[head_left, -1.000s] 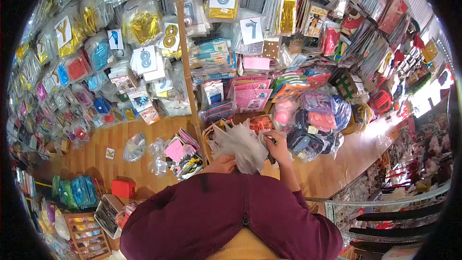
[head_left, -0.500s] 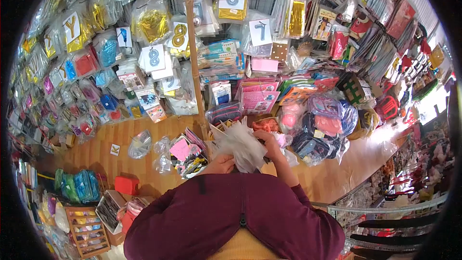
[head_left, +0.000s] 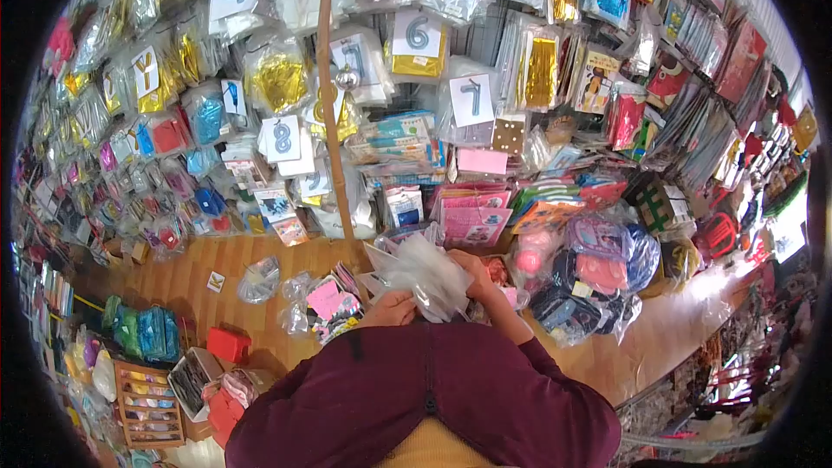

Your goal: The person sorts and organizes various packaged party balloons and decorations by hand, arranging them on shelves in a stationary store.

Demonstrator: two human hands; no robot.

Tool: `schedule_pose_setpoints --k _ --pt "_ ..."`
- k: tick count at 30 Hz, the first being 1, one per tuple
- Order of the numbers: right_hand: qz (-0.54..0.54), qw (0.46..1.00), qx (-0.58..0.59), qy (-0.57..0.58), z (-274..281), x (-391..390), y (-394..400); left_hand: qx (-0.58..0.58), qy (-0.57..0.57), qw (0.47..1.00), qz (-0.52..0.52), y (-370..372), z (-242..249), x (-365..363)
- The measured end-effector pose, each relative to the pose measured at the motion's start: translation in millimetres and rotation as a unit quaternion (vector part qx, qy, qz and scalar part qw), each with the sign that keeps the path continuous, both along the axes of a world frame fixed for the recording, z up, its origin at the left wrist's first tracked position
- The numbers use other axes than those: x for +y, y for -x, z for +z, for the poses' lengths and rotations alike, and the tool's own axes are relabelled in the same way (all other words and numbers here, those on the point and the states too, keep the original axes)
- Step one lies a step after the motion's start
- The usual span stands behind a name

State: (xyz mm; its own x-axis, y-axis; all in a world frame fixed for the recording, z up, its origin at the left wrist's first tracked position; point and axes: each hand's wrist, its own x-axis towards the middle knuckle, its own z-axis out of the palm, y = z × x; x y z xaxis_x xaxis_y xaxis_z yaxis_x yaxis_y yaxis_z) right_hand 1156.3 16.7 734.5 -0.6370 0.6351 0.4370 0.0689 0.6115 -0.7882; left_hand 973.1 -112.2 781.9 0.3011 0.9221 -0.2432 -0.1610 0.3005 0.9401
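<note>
A bunch of clear plastic bags (head_left: 423, 273) is held in front of my chest, with pale sheets showing among them. My left hand (head_left: 392, 308) grips its lower left side, fingers curled in. On the right edge, my right hand (head_left: 472, 275) is closed around the same bunch. What lies inside the bags cannot be made out. To the left of my left hand sits a pile of small packets with a pink card (head_left: 326, 302) on top. Just beyond my right hand is a red-orange packaged item (head_left: 496, 270), partly covered.
Packaged foil balloons with number cards (head_left: 471, 100) hang on the wall ahead. A wooden pole (head_left: 333, 113) stands before them. Bagged backpacks (head_left: 598, 273) lie on the wooden floor (head_left: 260, 247) at right. A red box (head_left: 228, 345) and a wooden crate (head_left: 149, 403) stand at lower left.
The view has shifted, so the wall and floor items appear lower. Both hands still grip the plastic bags, which now look more bunched and tilted between them.
</note>
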Motion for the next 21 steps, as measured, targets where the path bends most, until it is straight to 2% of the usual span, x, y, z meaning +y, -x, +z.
schedule_pose_setpoints --k 3,6,8,11,15,18,20,21 --pt "0.012 1.000 0.007 -0.022 5.1 20.7 -13.0 -0.001 -0.006 1.000 0.006 -12.3 -3.2 17.9" --pt "0.008 0.995 0.024 -0.093 0.7 41.5 -22.9 0.016 0.012 1.000 0.010 -27.0 3.2 36.6" --pt "-0.034 0.994 0.078 -0.070 -2.0 48.9 -28.3 0.032 0.027 0.999 0.013 -37.4 6.8 47.6" --pt "-0.020 0.996 0.080 -0.035 -1.6 64.6 -43.6 0.016 0.013 0.999 0.028 -50.8 9.8 60.2" --pt "-0.011 0.999 0.048 0.019 12.4 80.8 -57.5 0.068 -0.012 0.998 0.003 -61.1 29.6 84.4" --pt "-0.050 0.995 0.081 0.017 9.4 98.4 -54.2 0.097 -0.026 0.995 -0.003 -68.7 56.6 98.6" --pt "-0.065 0.982 0.163 -0.072 25.4 109.4 -50.7 0.112 -0.032 0.993 0.012 -70.2 56.2 105.5" --pt "-0.060 0.982 0.164 -0.070 30.0 114.3 -51.5 0.113 -0.030 0.993 0.017 -69.6 55.0 109.0"
